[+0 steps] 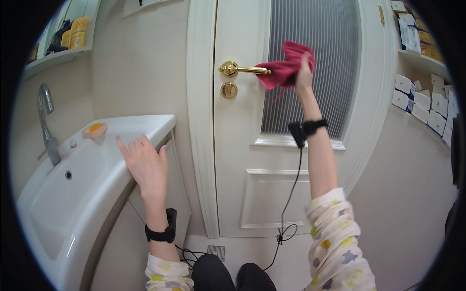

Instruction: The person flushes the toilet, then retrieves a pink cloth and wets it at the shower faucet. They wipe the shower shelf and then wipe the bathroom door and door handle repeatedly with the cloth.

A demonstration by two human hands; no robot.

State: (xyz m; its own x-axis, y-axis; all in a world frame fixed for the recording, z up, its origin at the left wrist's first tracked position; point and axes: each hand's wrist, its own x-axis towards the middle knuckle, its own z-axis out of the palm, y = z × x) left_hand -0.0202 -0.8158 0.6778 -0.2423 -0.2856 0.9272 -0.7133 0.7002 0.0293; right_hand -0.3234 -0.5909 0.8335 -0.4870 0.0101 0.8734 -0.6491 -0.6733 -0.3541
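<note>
My right hand (305, 74) grips a crumpled red cloth (287, 69) in front of the ribbed glass (313, 105) of a white door (240, 145). The cloth's left part meets the free end of the brass door handle (251, 70); the hand is slightly blurred. Below the handle sits a round brass lock plate (229, 90). My left hand (145, 160) rests on the rim of the white washbasin (145, 125), fingers apart, holding nothing. Each wrist wears a black strap with a small device.
A chrome faucet (47, 123) and a pink soap dish (95, 131) are on the basin. A cable (291, 192) hangs from my right wrist strap to the floor, near a drain grate (216, 252). Tissue packs (420, 105) fill the right shelves; yellow containers (77, 33) stand on the left shelf.
</note>
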